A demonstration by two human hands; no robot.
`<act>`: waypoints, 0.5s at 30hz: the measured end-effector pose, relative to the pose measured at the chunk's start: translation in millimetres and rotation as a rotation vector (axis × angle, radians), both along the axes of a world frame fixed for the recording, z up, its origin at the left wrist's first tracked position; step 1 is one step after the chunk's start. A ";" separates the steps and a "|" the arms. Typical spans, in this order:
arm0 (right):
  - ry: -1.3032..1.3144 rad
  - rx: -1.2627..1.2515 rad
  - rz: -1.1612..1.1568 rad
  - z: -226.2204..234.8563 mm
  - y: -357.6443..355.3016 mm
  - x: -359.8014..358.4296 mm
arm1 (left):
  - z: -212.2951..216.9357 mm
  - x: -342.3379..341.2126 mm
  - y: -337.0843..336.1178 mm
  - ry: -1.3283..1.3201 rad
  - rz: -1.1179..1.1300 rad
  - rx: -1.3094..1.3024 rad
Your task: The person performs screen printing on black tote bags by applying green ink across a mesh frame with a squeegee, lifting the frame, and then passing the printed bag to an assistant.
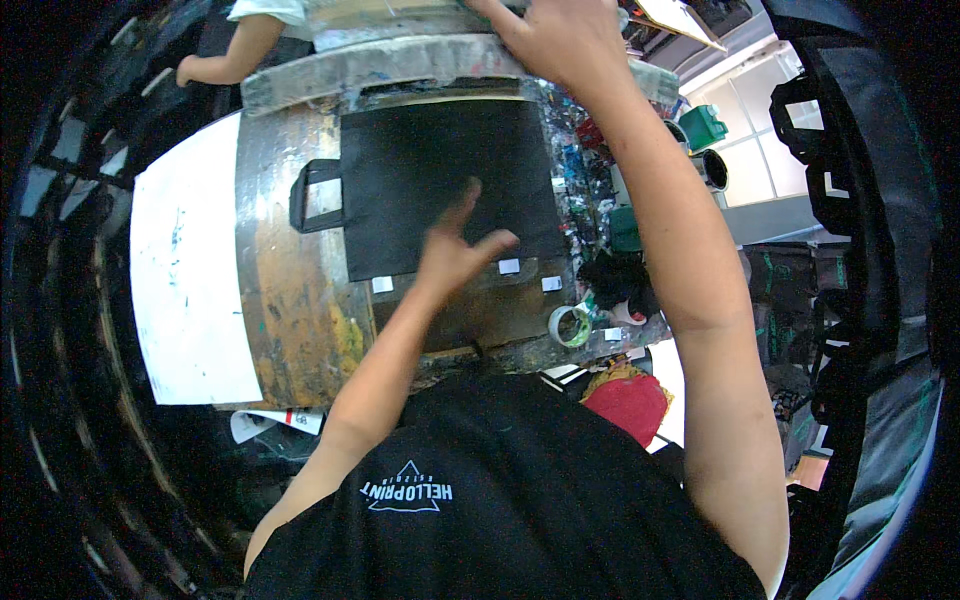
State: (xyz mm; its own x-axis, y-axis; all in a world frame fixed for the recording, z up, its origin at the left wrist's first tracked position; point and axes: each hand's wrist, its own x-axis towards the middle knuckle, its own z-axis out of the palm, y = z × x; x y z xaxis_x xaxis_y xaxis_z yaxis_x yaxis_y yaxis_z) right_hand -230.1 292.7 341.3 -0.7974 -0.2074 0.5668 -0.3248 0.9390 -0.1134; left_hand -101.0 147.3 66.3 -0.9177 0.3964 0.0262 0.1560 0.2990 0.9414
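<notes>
Over the near half of a black fabric tote bag (430,150), the left hand (458,255) has its forefinger and thumb splayed apart, pinching nothing; blur hides whether the fingers meet the cloth. The bag lies flat beneath and beyond them, its handle (297,195) out to their left. Just beside the thumb is a small white tab (509,266), with a tape roll (569,326) nearer and farther right. Well beyond, the right hand (568,35) is at a pale frame (400,65); its fingertips run out of view, so their grip cannot be told. Left of the left fingers, past paint-stained counter (290,300), lies a white sheet (190,270); beyond that is a co-worker's hand (200,70). The step in hand looks like positioning and smoothing the bag for printing. The next move probably calls for clearing the left hand, then lowering the frame squarely onto flat cloth.
</notes>
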 end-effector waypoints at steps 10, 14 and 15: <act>-0.422 0.276 0.141 -175.9 17.9 121.4 | 48.9 90.8 -133.5 -0.660 0.415 1.023; -0.579 0.255 0.095 -197.8 21.3 115.2 | -23.4 103.6 -139.8 -0.829 0.522 1.010; -0.610 0.255 0.112 -196.3 22.1 113.4 | -32.1 103.0 -140.3 -0.834 0.532 0.987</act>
